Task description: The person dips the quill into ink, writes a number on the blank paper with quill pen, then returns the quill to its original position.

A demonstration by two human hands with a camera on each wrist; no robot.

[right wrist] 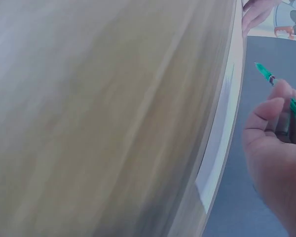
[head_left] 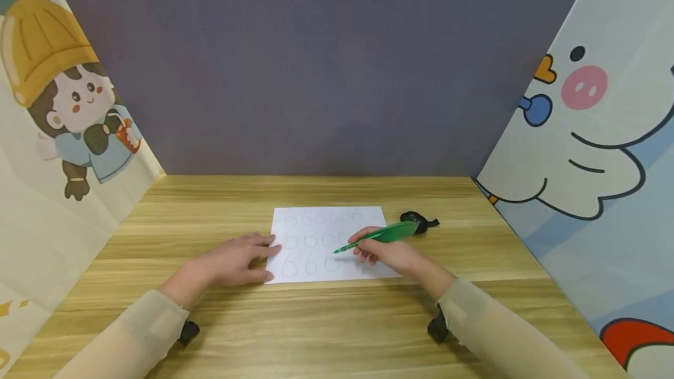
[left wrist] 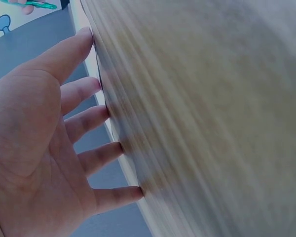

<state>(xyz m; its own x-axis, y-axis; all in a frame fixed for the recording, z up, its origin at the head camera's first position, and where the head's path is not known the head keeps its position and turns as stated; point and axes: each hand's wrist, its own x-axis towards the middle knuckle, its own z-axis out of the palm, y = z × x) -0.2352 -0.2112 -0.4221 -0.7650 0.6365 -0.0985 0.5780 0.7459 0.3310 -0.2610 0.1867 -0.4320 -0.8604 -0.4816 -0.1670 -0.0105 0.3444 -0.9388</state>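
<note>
Fingers of right hand (head_left: 392,254) round green pen (head_left: 388,233), left hand's fingers (head_left: 268,250) apart on paper (head_left: 363,274)

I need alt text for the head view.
A right hand holds a green feather-shaped pen over a white paper sheet bearing three rows of 6-like figures; the left hand touches its left edge on a wood-grain table.

Green feather pen (head_left: 389,233) slanted above white paper (head_left: 299,255) bearing sixes (head_left: 310,242)

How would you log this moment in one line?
left hand: touches paper at left edge; right hand: grips green pen over paper; paper: rows of 6s; black object: beyond right hand
</note>
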